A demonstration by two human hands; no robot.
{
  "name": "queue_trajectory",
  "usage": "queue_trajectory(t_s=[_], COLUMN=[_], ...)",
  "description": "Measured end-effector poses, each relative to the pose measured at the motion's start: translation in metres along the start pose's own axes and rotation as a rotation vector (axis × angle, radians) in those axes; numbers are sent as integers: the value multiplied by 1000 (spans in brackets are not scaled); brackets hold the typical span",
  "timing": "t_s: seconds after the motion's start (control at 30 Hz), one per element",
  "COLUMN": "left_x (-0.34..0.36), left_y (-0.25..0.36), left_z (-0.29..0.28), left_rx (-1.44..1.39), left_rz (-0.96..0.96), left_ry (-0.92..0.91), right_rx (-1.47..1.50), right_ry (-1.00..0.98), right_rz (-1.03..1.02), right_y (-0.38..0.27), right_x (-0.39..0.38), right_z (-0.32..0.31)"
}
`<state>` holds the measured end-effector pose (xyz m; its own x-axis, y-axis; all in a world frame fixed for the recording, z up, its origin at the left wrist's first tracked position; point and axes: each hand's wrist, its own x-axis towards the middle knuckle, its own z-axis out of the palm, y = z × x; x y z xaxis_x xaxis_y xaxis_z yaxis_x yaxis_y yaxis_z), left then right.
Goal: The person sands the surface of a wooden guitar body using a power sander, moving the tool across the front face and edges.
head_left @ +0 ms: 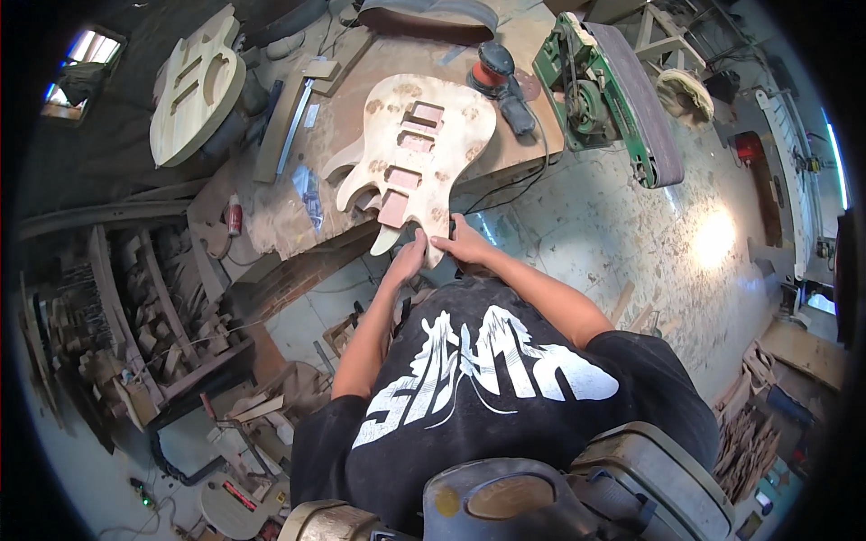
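A pale, bare-wood electric guitar body [442, 158] with burl spots and several routed cavities lies partly on the workbench [271, 225], its near end jutting over the front edge. Pinkish wood shows inside the cavities. More horn-shaped edges stick out at its left; whether they belong to a second body beneath I cannot tell. My left hand [410, 256] is closed on the near horn from the left, thumb on top. From the right, my right hand [465, 243] grips the same end, with its thumb on top and its other fingers partly hidden.
An orbital sander [494, 70] with a cord rests right of the guitar body. Farther right stands a green belt sander [586, 99]. Another guitar body [200, 95] is at the far left, near a red bottle [234, 216]. Wood offcuts [162, 352] fill a rack at left.
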<state>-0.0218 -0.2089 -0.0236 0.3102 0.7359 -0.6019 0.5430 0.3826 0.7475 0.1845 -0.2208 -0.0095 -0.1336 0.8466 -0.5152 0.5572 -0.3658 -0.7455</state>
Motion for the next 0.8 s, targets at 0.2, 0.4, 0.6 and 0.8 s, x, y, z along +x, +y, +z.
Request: queue_trajectory(t_s=[0.2,0.4,0.6,0.8], left_x=[-7,-26,-75,-196], left_y=[7,-72,-127,-307], left_z=[5,-11,-22,-23], left_rx=[-40,-238,-306,-402], left_rz=[-51,-15,-211,-577], left_ry=[-181,-23,166,482], right_rx=[610,601,639,758], right_ry=[-109,-141,-98,-153], right_rz=[242,284,284,288], right_y=[5,-7,9,-41], right_x=[-23,-21,-15,27], right_z=[3,14,-3,6])
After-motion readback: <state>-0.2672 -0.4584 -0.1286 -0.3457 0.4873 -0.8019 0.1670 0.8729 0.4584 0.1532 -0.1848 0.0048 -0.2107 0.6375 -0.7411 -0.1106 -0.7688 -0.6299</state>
